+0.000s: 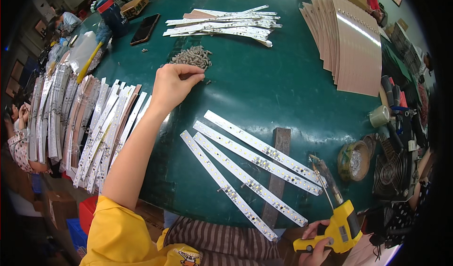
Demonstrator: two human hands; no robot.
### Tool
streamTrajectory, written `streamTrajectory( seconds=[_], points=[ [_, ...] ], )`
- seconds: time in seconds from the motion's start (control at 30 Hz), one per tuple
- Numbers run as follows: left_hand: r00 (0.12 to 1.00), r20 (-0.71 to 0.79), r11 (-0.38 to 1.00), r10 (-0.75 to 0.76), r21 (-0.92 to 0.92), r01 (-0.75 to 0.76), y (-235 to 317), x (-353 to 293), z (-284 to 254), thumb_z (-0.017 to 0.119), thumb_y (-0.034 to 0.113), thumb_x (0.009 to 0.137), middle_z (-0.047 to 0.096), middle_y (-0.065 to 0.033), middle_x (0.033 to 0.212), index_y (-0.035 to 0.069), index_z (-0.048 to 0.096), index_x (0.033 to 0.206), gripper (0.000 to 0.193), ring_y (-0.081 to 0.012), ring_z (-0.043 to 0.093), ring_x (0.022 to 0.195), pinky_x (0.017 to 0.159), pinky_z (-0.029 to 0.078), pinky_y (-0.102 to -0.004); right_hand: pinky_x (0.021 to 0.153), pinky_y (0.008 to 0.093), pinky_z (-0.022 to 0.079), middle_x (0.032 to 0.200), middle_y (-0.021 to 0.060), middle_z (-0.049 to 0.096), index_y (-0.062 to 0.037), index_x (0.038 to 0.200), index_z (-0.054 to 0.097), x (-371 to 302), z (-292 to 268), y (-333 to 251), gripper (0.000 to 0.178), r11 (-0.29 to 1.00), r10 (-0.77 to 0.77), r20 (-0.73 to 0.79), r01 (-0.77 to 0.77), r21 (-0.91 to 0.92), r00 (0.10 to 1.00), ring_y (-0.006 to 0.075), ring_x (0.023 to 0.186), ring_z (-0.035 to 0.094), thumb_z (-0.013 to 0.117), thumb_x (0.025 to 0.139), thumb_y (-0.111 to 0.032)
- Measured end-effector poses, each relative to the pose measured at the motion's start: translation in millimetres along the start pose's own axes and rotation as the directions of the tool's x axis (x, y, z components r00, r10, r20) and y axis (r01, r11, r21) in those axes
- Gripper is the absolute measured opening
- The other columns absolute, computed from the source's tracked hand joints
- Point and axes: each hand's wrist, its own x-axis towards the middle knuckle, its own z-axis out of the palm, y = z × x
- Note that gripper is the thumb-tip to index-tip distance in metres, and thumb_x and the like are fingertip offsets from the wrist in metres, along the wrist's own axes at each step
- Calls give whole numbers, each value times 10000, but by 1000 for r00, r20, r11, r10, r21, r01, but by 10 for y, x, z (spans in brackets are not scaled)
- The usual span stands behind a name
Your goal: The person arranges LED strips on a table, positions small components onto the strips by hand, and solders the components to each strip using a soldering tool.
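My left hand (173,87) reaches over the table at the edge of a pile of small grey-brown components (192,57). Its thumb and index finger are pinched together; whatever may be between the fingertips is too small to make out. At the lower right my right hand (319,253) grips a yellow and black soldering gun (340,232) by its handle. The gun's tip points up and away, close by the right ends of several white LED circuit strips (250,180). These strips lie fanned out, partly across a dark metal bar (281,145).
More strips lie in a loose heap (226,23) at the back and in bundles (101,129) at left. Tan boards (356,49) stand far right. A phone (145,29), a bowl-like container (354,161), a tape roll (379,116) and a fan (390,171) sit around the edges.
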Motion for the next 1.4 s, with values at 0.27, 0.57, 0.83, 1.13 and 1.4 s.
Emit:
streamTrajectory(
  seconds=[0.27, 0.57, 0.83, 1.13, 1.4],
  points=[
    [1000, 21, 992, 9, 123, -11, 218, -175, -73, 754, 86, 751, 725, -121, 816, 24, 748, 894, 157, -196, 689, 706, 664, 516, -273, 856, 325, 467, 1162, 155, 528, 12, 1317, 378, -21, -9, -5, 456, 1000, 27, 6, -27, 6, 1000, 234, 955, 557, 504, 1002, -293],
    [959, 244, 990, 142, -28, -139, 866, -1213, 257, 842, 121, 645, 695, 1, 697, 113, 757, 763, 145, -123, 590, 609, 724, 368, -283, 742, 289, 454, 1139, 135, 533, 15, 1272, 415, -78, 87, -16, 463, 990, 137, 28, -137, 11, 990, 169, 834, 535, 499, 998, -349],
    [972, 165, 984, 170, 30, -178, 848, -1383, 370, 827, 147, 657, 630, 38, 633, 136, 733, 721, 114, -120, 542, 610, 709, 274, -321, 669, 273, 439, 1052, 125, 540, 57, 1253, 401, -100, 124, -69, 564, 982, 187, 66, -184, -40, 980, 151, 731, 530, 522, 972, -417],
    [975, 130, 982, 180, 37, -187, 846, -1405, 397, 821, 177, 672, 600, 42, 618, 144, 725, 730, 116, -133, 538, 616, 707, 262, -344, 584, 274, 458, 1016, 121, 548, 23, 1271, 409, -93, 157, -75, 634, 978, 208, 134, -209, -2, 969, 139, 689, 546, 569, 931, -487],
    [975, 109, 979, 195, 33, -199, 834, -1414, 429, 833, 195, 664, 590, 51, 597, 143, 714, 709, 138, -127, 544, 615, 711, 265, -343, 589, 288, 459, 1021, 122, 538, 11, 1279, 396, -114, 186, -35, 627, 968, 234, 179, -247, 53, 956, 135, 667, 520, 569, 931, -481]
  ],
)
